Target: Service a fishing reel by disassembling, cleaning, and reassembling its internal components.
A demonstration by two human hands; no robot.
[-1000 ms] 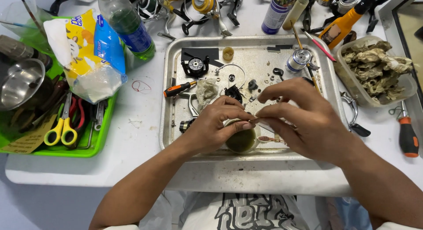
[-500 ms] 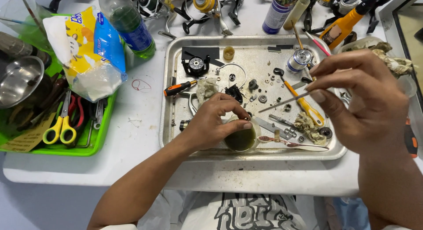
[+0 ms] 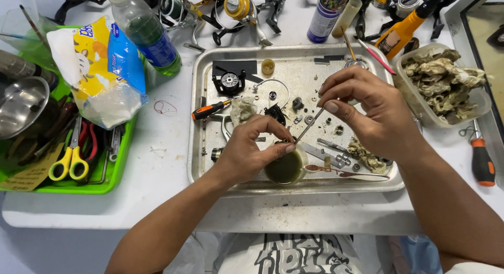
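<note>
My left hand (image 3: 251, 150) pinches a tiny metal part over a small round pot of dark green grease (image 3: 286, 168) at the front of a metal tray (image 3: 210, 174). My right hand (image 3: 370, 114) grips a thin metal rod (image 3: 308, 126); the rod's tip touches the part at my left fingertips. Small reel pieces, washers and screws lie scattered on the tray around both hands. An orange-handled screwdriver (image 3: 210, 109) and a black reel spool (image 3: 229, 82) lie on the tray's left half.
A green bin (image 3: 113, 171) at left holds yellow scissors (image 3: 69, 162), pliers and a steel bowl. A tissue bag (image 3: 102, 69) and a green bottle (image 3: 149, 35) stand beside it. Fishing reels and a spray can (image 3: 325, 14) line the back; a tub of dirty rags (image 3: 446, 79) sits right.
My right hand lifted away from the left to the right with the thin rod, then came back, so the rod's tip now meets the part at my left fingers.
</note>
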